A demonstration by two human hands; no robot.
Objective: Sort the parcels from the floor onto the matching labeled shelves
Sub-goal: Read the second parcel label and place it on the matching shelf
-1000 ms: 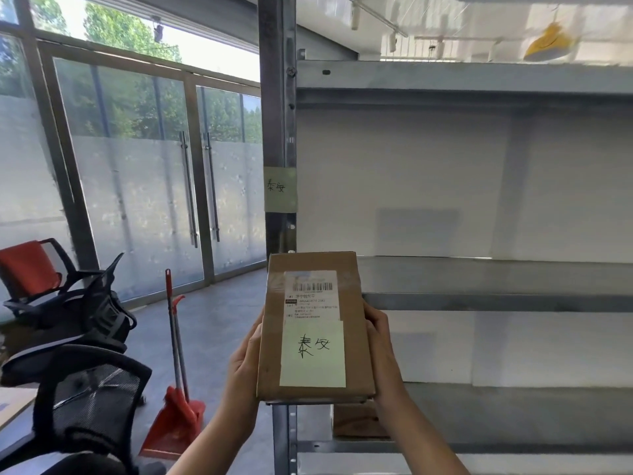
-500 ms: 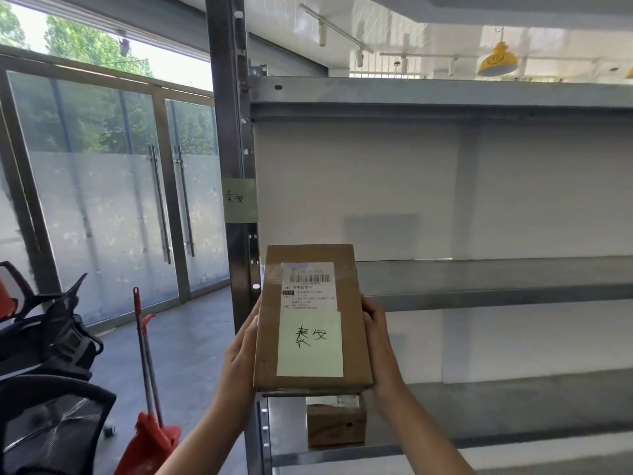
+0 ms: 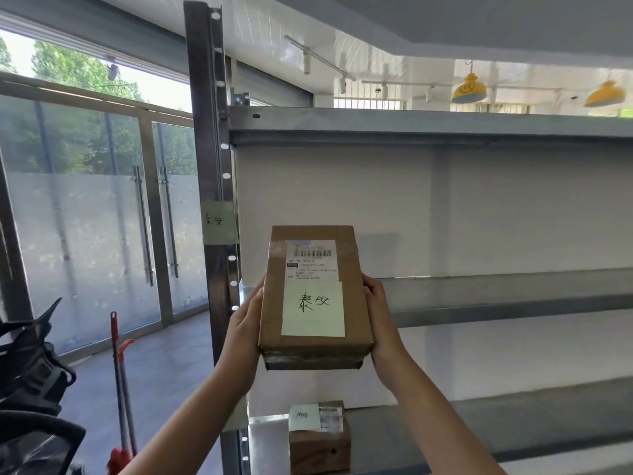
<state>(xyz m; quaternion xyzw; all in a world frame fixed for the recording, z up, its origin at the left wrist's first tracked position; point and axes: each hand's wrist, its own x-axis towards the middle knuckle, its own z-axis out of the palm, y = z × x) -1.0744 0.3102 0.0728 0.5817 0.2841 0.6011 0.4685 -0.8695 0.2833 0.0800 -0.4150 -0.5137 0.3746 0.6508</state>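
Moving nearer the rack than before, raising parcel to middle shelf height, just right of matching label. Clamping fingers of left hand and right hand on its long sides. Seeing small box already lying on lower shelf. Not yet placing; cannot tell how many remain.

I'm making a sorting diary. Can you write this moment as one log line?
held: parcel | grip: left hand, right hand on its sides | its note matches post label | place: before middle shelf
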